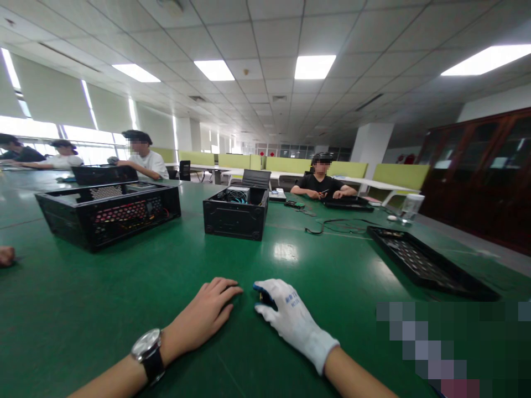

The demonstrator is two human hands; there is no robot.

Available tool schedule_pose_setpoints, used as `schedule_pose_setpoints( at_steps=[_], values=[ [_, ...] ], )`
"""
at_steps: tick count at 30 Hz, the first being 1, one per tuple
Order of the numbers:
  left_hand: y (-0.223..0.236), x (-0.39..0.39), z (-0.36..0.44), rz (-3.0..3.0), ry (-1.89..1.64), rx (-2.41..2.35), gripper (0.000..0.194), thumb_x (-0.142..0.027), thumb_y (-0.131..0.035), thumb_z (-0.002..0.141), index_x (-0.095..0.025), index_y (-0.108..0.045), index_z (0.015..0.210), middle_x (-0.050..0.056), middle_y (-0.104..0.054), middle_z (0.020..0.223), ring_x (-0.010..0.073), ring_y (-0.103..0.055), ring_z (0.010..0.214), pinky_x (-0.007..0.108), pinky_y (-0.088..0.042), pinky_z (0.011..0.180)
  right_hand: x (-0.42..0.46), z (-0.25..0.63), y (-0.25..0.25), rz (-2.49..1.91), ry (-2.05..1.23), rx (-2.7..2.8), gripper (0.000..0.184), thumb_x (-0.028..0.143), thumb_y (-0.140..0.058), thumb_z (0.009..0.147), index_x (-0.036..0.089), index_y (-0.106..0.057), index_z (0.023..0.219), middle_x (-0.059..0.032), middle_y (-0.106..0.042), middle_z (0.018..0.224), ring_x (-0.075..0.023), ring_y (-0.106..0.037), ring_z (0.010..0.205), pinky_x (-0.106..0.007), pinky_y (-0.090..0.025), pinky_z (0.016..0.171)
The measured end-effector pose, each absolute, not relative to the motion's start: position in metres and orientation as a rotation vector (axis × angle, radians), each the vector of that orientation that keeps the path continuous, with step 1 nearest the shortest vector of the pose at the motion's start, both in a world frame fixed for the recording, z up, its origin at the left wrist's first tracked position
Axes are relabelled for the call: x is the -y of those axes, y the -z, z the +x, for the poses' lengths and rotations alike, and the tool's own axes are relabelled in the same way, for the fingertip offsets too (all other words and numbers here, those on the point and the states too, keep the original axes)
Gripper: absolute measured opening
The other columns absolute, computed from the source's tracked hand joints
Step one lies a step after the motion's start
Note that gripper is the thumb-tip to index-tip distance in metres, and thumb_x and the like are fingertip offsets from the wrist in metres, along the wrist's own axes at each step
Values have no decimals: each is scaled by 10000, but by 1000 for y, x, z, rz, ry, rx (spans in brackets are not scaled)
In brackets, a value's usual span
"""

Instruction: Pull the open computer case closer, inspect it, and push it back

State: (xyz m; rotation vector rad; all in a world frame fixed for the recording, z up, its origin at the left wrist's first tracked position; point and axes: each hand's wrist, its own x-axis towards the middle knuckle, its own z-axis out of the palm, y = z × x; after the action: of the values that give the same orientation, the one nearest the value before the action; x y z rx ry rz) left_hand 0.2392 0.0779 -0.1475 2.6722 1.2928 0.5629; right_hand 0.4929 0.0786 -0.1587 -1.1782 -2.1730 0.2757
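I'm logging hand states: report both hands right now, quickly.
Left hand: bare, open, palm down, nothing visibly held.
Right hand: gloved, partly curled; whether it holds something small cannot be told.

A small dark item (263, 297) with a yellow fleck (mostly hidden) sits within the curled, gloved right hand (285, 310).

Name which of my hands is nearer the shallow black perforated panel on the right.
Right. The gloved right hand is left of the panel, apart from it; the bare left hand is farther left, past the right one.
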Motion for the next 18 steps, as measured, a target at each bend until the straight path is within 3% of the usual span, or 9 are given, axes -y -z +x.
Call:
schedule_pose_setpoints(
  at_steps=[7, 18],
  values=[
    [152, -80, 238, 2708, -557, -1302, 347, -226, -432, 1000, -318, -565, 1307, 33, -514, 1399, 224, -456, 1293, 457, -396, 1093, -81, 493, 159, -1134, -263, 2175, 450, 186, -747, 843, 177, -626, 1277, -104, -653, 1213, -262, -593, 1140, -438, -446, 1042],
    [153, -79, 236, 2718, -559, -1261, 334, -264, -411, 1019, -305, -556, 1317, 47, -515, 1405, 231, -461, 1287, 451, -415, 1075, -76, 489, 150, -1162, -297, 2181, 444, 226, -764, 842, 184, -640, 1266, -98, -662, 1206, -265, -590, 1142, -428, -443, 1035]
  ],
)
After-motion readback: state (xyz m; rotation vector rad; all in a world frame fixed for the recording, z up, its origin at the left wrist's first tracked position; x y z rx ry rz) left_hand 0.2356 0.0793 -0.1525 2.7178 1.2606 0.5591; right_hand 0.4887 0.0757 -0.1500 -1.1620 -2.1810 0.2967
